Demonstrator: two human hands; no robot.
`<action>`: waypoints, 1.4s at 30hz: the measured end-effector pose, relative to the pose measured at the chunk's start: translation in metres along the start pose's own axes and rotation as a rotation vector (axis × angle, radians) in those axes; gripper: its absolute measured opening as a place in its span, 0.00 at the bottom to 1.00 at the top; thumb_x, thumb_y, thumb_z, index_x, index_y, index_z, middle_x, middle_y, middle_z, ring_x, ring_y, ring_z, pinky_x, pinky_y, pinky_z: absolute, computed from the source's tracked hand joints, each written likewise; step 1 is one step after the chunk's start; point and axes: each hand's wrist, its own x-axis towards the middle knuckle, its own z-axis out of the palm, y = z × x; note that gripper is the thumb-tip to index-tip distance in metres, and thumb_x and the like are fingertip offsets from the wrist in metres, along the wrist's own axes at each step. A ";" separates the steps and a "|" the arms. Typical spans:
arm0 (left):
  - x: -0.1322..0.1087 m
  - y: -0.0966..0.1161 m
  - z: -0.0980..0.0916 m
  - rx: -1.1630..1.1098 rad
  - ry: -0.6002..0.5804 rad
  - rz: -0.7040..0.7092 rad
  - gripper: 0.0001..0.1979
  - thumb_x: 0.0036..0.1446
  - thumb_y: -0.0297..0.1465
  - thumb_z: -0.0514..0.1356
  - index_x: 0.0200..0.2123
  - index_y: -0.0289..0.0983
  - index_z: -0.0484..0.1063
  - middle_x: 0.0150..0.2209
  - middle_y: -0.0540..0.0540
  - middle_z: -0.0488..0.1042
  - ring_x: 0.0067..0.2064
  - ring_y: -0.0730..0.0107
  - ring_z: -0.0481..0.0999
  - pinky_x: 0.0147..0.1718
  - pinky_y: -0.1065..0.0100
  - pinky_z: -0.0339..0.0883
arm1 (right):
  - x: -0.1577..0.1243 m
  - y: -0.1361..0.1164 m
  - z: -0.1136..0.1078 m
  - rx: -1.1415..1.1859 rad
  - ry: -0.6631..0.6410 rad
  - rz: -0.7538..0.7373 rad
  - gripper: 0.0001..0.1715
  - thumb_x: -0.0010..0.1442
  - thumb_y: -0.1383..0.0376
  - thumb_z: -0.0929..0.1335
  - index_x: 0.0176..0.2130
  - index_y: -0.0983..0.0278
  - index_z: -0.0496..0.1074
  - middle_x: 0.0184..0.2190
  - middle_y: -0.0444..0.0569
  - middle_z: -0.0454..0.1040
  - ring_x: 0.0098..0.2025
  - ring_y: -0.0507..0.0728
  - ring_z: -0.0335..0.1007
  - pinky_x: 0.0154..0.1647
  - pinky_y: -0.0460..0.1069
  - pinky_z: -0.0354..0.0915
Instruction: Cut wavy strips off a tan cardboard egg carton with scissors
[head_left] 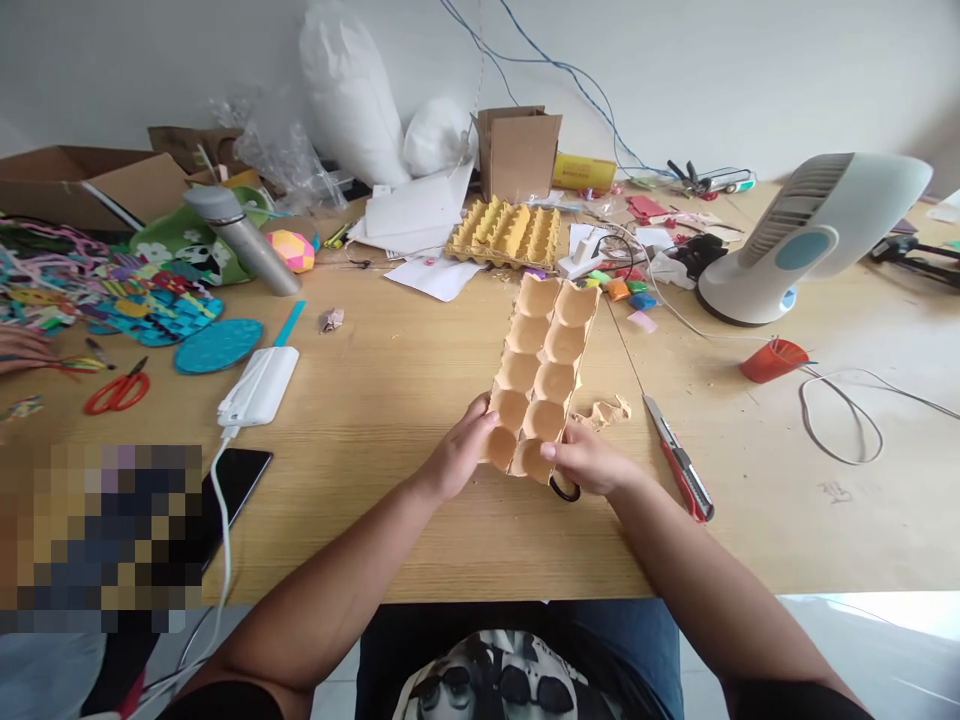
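Both hands hold a tan cardboard egg carton piece (534,372) tilted up above the table, its two rows of cups facing me. My left hand (466,448) is closed on its lower left edge, thumb over the rim. My right hand (586,455) grips the lower right corner, thumb on the front and fingers hidden behind. Under the carton, a black ring-shaped handle (565,490) shows in part; the rest of that object is hidden. Torn cardboard scraps (606,412) lie just beyond my right hand. A red utility knife (681,462) rests to the right, its blade pointing away.
A yellow egg tray (504,235), a cardboard box (519,155) and colourful blocks (619,288) stand behind. At right are a white fan (806,235) and a red cup (776,360). Leftward lie a power bank (264,385), orange scissors (118,390) and a steel bottle (251,245).
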 end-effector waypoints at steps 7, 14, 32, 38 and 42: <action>-0.003 0.000 0.003 -0.067 -0.089 -0.060 0.26 0.61 0.38 0.64 0.61 0.42 0.68 0.61 0.41 0.72 0.61 0.50 0.71 0.57 0.56 0.68 | -0.002 0.002 0.000 0.034 0.102 0.035 0.30 0.48 0.59 0.79 0.50 0.61 0.76 0.45 0.50 0.80 0.47 0.61 0.76 0.51 0.56 0.69; -0.006 0.002 -0.004 -0.031 -0.142 -0.188 0.24 0.55 0.31 0.70 0.56 0.38 0.74 0.53 0.40 0.78 0.54 0.52 0.77 0.52 0.55 0.73 | -0.004 0.000 0.002 0.033 0.091 0.076 0.24 0.47 0.58 0.80 0.43 0.63 0.78 0.39 0.48 0.81 0.42 0.59 0.77 0.49 0.55 0.70; -0.005 0.002 -0.009 0.108 -0.082 -0.199 0.22 0.50 0.34 0.73 0.49 0.35 0.77 0.45 0.41 0.82 0.45 0.56 0.82 0.46 0.56 0.78 | -0.005 -0.007 0.004 -0.116 0.125 0.062 0.21 0.48 0.59 0.79 0.40 0.63 0.77 0.36 0.46 0.79 0.40 0.57 0.75 0.43 0.50 0.69; -0.004 0.001 -0.009 0.151 -0.068 -0.201 0.23 0.49 0.35 0.74 0.48 0.35 0.78 0.46 0.41 0.82 0.46 0.55 0.82 0.48 0.55 0.77 | -0.005 -0.006 0.001 -0.182 0.144 0.073 0.21 0.48 0.57 0.79 0.39 0.64 0.76 0.35 0.47 0.79 0.40 0.58 0.75 0.43 0.51 0.69; -0.003 0.000 -0.009 0.261 -0.016 -0.203 0.23 0.49 0.37 0.74 0.48 0.35 0.78 0.47 0.40 0.82 0.48 0.52 0.81 0.49 0.52 0.76 | -0.004 -0.004 0.000 -0.228 0.173 0.090 0.22 0.49 0.56 0.78 0.40 0.64 0.76 0.36 0.47 0.79 0.40 0.58 0.74 0.43 0.51 0.68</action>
